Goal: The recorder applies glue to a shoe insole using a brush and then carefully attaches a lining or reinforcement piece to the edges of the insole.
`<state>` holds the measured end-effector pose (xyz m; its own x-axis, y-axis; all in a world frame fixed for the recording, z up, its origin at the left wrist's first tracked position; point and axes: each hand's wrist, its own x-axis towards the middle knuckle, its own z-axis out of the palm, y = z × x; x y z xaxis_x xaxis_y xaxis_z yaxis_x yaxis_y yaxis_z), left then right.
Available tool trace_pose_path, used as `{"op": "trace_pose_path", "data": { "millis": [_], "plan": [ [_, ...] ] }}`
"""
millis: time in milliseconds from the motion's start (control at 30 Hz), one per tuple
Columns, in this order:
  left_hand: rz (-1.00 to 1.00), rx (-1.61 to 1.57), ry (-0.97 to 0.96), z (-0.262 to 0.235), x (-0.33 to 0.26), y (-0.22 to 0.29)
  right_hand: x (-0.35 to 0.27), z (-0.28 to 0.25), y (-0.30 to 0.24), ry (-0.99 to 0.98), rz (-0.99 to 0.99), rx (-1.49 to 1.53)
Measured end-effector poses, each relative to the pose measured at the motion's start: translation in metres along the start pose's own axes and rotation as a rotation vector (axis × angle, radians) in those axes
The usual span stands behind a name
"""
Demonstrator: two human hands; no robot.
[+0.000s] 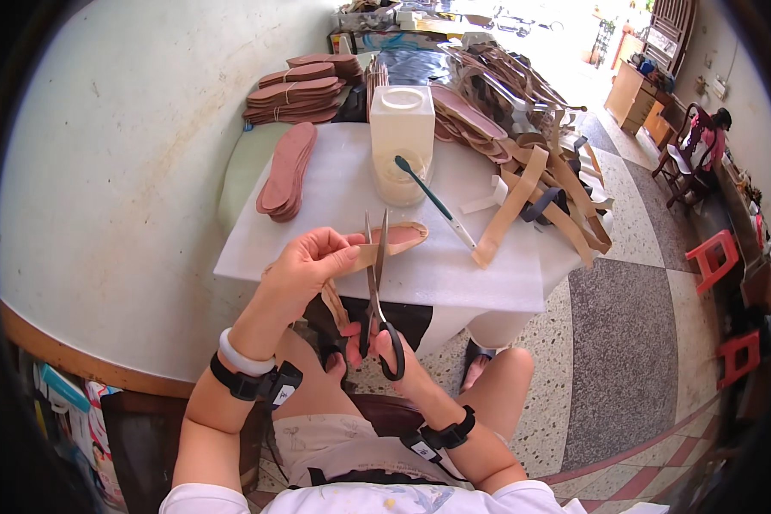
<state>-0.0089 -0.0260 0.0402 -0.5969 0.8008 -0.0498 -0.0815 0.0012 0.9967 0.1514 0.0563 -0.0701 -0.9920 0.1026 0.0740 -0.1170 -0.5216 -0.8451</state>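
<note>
My left hand (pixel 310 259) pinches a tan strip (pixel 354 260) between thumb and fingers, over the table's near edge. The strip runs along the rim of a pinkish insole (pixel 409 234), whose toe end lies to the right of the fingers. A loose length of tan material (pixel 332 301) hangs below the left hand. In my right hand (pixel 409 364) are black-handled scissors (pixel 373 287), points upward, fingers in the loops. Their blades stand apart and cross the strip and insole just right of my left fingertips. Whether they touch the strip I cannot tell.
On the white-covered table (pixel 334 184) are a stack of insoles (pixel 288 171), a translucent plastic container (pixel 401 128), a green-and-white toothbrush (pixel 437 204) and tan strips (pixel 516 201). Bundled insoles (pixel 295 96) lie behind. Red stools (pixel 713 260) and a person (pixel 704 141) are at right.
</note>
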Motion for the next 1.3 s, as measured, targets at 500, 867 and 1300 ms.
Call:
{"op": "trace_pose_path", "data": {
  "millis": [500,867,1300],
  "plan": [
    [-0.008,-0.042,0.037,0.001,-0.002,-0.008,0.009,0.010,0.027,0.112,-0.089,0.103],
    [-0.100,-0.015,0.096,-0.006,0.001,-0.021,0.001,0.008,0.009,0.200,-0.081,0.128],
    [0.286,0.311,0.336,0.007,-0.055,-0.025,-0.125,-0.058,-0.171,1.025,-0.031,-1.147]
  ]
}}
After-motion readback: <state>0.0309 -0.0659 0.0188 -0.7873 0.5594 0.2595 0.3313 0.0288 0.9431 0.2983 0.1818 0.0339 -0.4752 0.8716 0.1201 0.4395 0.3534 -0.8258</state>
